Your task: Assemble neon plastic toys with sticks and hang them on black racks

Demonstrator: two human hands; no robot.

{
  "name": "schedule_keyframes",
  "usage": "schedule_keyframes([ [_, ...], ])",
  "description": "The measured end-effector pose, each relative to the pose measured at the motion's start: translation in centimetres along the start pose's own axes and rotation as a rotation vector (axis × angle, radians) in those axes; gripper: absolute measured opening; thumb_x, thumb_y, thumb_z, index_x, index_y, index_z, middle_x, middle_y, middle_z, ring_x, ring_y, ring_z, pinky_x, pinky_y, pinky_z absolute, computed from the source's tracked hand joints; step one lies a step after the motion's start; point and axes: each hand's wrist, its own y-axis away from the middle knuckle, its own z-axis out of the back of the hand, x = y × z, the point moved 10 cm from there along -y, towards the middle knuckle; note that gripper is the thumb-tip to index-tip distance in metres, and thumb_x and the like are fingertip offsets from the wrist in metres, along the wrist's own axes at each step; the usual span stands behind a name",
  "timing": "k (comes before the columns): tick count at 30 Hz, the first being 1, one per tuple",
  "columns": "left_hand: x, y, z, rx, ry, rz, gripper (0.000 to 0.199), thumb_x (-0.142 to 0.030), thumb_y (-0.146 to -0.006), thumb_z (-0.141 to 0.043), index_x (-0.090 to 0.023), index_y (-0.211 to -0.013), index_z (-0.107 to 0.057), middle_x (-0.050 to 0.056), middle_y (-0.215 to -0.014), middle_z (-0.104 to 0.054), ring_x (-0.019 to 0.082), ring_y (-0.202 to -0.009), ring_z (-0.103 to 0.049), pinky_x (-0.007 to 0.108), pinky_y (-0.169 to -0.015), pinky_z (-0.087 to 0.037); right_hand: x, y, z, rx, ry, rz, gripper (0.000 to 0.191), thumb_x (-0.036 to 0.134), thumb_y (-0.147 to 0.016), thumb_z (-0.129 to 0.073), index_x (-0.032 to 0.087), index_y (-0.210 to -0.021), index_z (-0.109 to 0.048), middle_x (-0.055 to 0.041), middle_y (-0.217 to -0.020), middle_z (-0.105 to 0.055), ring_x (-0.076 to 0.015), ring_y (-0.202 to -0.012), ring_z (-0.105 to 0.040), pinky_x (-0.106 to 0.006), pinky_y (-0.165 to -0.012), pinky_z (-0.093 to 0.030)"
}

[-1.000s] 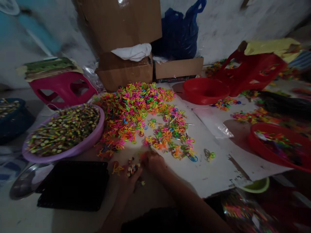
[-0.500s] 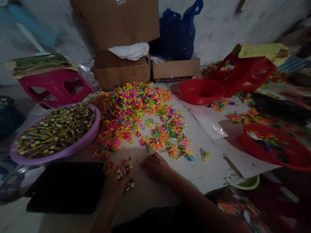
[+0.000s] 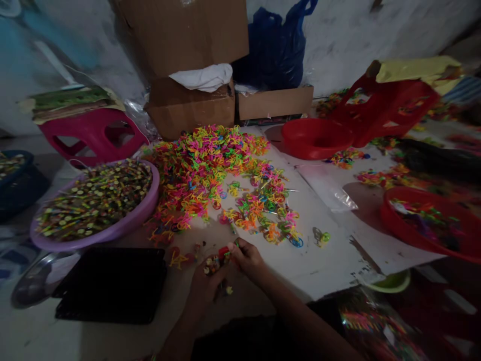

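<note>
Several small sticks with pale round ends (image 3: 211, 264) are bunched in my left hand (image 3: 205, 281), its fingers closed around them. My right hand (image 3: 248, 258) meets it from the right, thumb and fingers pinched on a small red and green piece (image 3: 225, 252). Just beyond both hands spreads a large pile of bright plastic pieces (image 3: 210, 160), in pink, yellow, green and orange. A loose orange-yellow piece (image 3: 178, 258) lies left of my hands.
Left are a purple basin (image 3: 128, 233) full of colourful sticks, black trays (image 3: 112, 286) and a pink stool (image 3: 90, 133). Cardboard boxes (image 3: 195, 108) stand behind the pile. Red basins (image 3: 315, 143) (image 3: 398, 228) and a red stool (image 3: 376, 110) are at the right.
My right hand has come up off the sheet to meet my left hand and now pinches a red and green piece. My left hand has moved right and turned. The view has shifted slightly.
</note>
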Motion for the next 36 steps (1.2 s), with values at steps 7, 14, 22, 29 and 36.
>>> schedule_keyframes([
  [7, 0.4, 0.3, -0.5, 0.092, 0.158, 0.039, 0.035, -0.039, -0.064, -0.067, -0.015, -0.088, -0.060, 0.002, -0.065, -0.064, 0.009, -0.044, -0.053, 0.018, -0.039, -0.036, 0.2, -0.1, 0.2, 0.028, -0.116, -0.026, 0.042, 0.057, -0.076, -0.048, 0.020, -0.059, -0.038, 0.0070, -0.048, -0.035, -0.0070, -0.045, -0.032, -0.019, -0.042, -0.026],
  [14, -0.6, 0.6, -1.0, 0.176, 0.148, 0.071, 0.026, -0.035, -0.061, -0.069, -0.015, -0.075, -0.060, 0.000, -0.060, -0.060, 0.008, -0.043, -0.049, 0.018, -0.039, -0.034, 2.0, 0.6, 0.6, 0.017, 0.049, 0.065, 0.042, 0.055, -0.078, -0.046, 0.020, -0.057, -0.037, 0.0065, -0.048, -0.035, -0.0069, -0.045, -0.032, -0.019, -0.041, -0.025],
  [22, -0.9, 1.1, -1.6, 0.227, 0.163, 0.137, 0.024, -0.034, -0.062, -0.068, -0.016, -0.076, -0.061, -0.001, -0.059, -0.059, 0.006, -0.040, -0.046, 0.017, -0.036, -0.027, 2.7, 1.2, 0.8, 0.002, 0.097, 0.118, 0.039, 0.050, -0.082, -0.044, 0.020, -0.058, -0.037, 0.0061, -0.048, -0.036, -0.0077, -0.045, -0.035, -0.019, -0.044, -0.028],
  [29, -2.4, 1.2, -1.8, 0.227, -0.058, -0.008, 0.021, -0.034, -0.067, -0.064, -0.015, -0.062, -0.057, -0.003, -0.049, -0.053, 0.005, -0.036, -0.040, 0.016, -0.036, -0.028, 3.0, 1.6, 1.1, -0.087, 0.226, 0.134, 0.037, 0.049, -0.082, -0.040, 0.020, -0.059, -0.038, 0.0042, -0.051, -0.041, -0.0094, -0.049, -0.039, -0.020, -0.046, -0.030],
  [36, -0.6, 1.2, -1.7, 0.197, 0.032, 0.083, 0.028, -0.037, -0.063, -0.068, -0.014, -0.077, -0.063, 0.003, -0.068, -0.065, 0.008, -0.039, -0.052, 0.017, -0.033, -0.030, 2.4, 0.7, 2.2, -0.019, 0.296, 0.079, 0.041, 0.052, -0.082, -0.037, 0.020, -0.056, -0.036, 0.0060, -0.048, -0.033, -0.0087, -0.045, -0.035, -0.020, -0.045, -0.028],
])
